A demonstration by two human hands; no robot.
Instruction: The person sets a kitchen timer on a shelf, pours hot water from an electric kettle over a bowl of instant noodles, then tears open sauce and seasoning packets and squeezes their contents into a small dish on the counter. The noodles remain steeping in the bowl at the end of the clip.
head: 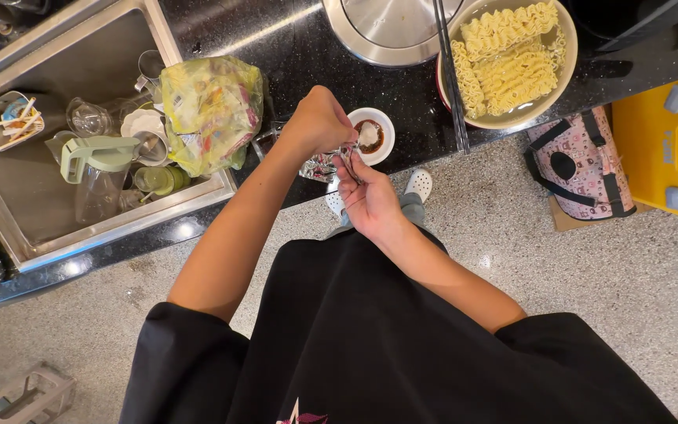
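Both my hands meet over the edge of a black counter. My left hand and my right hand pinch a small silvery foil sachet between them. Just beyond the fingers stands a small white dish with dark sauce and a white blob in it. Further back a large bowl holds dry blocks of yellow noodles, and a pair of dark chopsticks rests across its left rim.
A steel sink at the left holds glasses, a pale green jug, cups and a crumpled yellow plastic bag. A steel pot lid lies at the back. On the speckled floor stand a pink patterned bag and a yellow box.
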